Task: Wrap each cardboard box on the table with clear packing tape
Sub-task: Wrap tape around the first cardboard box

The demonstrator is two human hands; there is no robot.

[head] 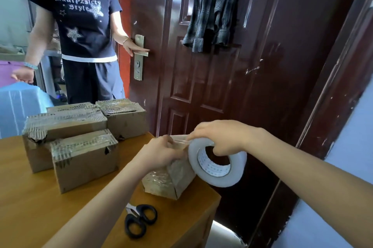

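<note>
A dark red door (232, 66) stands behind the wooden worktop (30, 197). Four taped cardboard boxes (84, 159) cluster at its far left. Near the right edge, the left hand (161, 151) has its grip on a small cardboard box (171, 177). The right hand (220, 136) grips the clear tape roll (217, 164) against it. Black scissors (139, 220) lie just in front.

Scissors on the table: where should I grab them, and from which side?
Grip the scissors by the black handle loops, coming from above on the near side. They lie flat and closed, loops toward you, short blades pointing away toward the box.
</note>
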